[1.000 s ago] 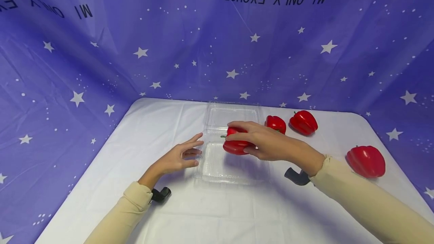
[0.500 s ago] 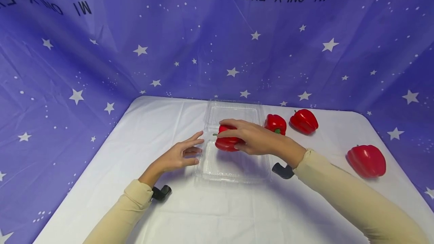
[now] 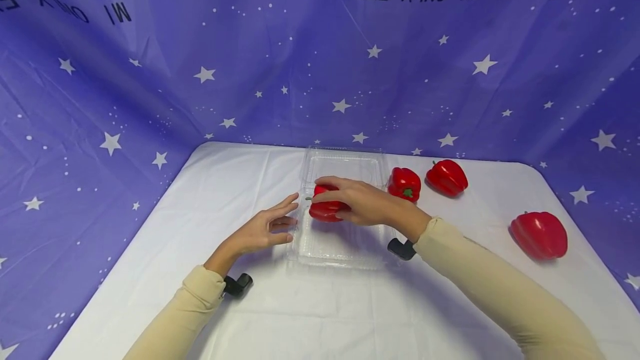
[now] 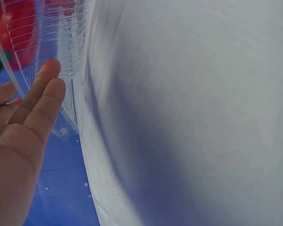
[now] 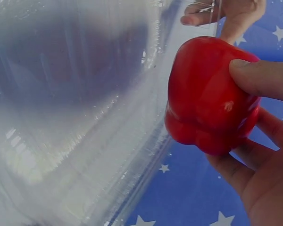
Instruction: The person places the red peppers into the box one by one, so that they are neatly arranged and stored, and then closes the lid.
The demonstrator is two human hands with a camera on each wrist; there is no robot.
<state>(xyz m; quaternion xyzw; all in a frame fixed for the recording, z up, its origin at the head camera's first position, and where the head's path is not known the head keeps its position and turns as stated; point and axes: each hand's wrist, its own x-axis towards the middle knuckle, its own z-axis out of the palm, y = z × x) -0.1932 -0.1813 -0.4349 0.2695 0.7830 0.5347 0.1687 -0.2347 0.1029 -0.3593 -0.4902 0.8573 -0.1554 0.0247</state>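
In the head view my right hand [image 3: 367,203] grips a red bell pepper [image 3: 324,211] from above, over the near half of a clear plastic clamshell container [image 3: 345,249]. The right wrist view shows the thumb on one side of the bell pepper [image 5: 207,94] and the fingers round the other. The container lies unfolded, its other half [image 3: 345,168] toward the back. At its left side stands my left hand [image 3: 262,230], fingers loosely extended. In the left wrist view the fingertips of that hand [image 4: 23,127] are at the ribbed clear wall [image 4: 52,37]; the frames do not settle whether they press it.
Right of the container sits a red bell pepper [image 3: 404,184] with its green stem toward me. Another bell pepper [image 3: 446,178] lies behind it, and one more bell pepper [image 3: 539,235] is far right. A starry purple curtain [image 3: 320,71] rises behind the white tablecloth [image 3: 300,310].
My right hand has moved left with the bell pepper, across the near half of the container. The left hand has stayed at the container's left side.
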